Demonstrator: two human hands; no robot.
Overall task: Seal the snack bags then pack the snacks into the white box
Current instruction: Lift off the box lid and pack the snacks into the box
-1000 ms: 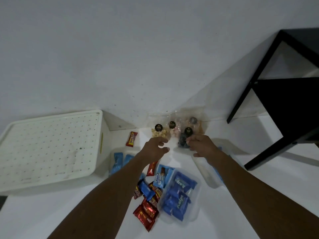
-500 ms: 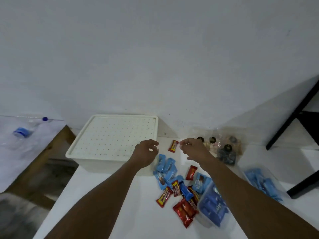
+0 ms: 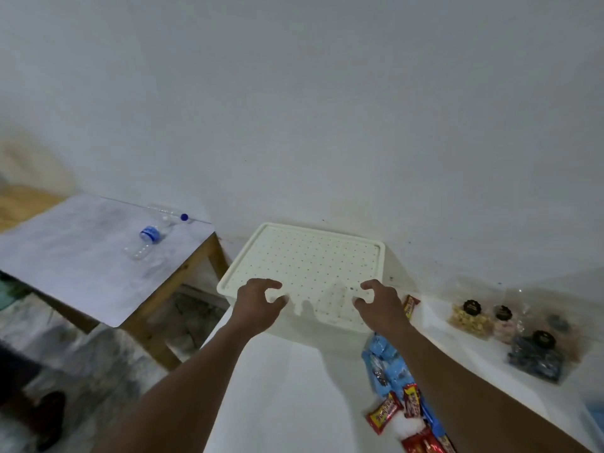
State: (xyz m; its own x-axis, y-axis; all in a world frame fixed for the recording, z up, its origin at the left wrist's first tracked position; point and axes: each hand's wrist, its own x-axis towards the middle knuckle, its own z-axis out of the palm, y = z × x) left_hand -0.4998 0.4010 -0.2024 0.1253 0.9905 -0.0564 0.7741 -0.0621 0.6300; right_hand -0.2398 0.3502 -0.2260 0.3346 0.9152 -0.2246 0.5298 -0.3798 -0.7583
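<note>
Head camera view: a square white plastic box (image 3: 330, 325) with a dotted white lid (image 3: 310, 259) sits on a white table (image 3: 281, 387), and above the lid's near edge hover the left hand (image 3: 258, 304) and right hand (image 3: 380, 304), both half open with curled fingers, holding nothing. Right of the box lie loose red and blue wrapped snacks (image 3: 402, 397) and, farther right, clear snack bags (image 3: 510, 328) with black stickers. Judging from this, lifting the lid carelessly could shove the box into the wrappers or tip it off the table's left edge.
</note>
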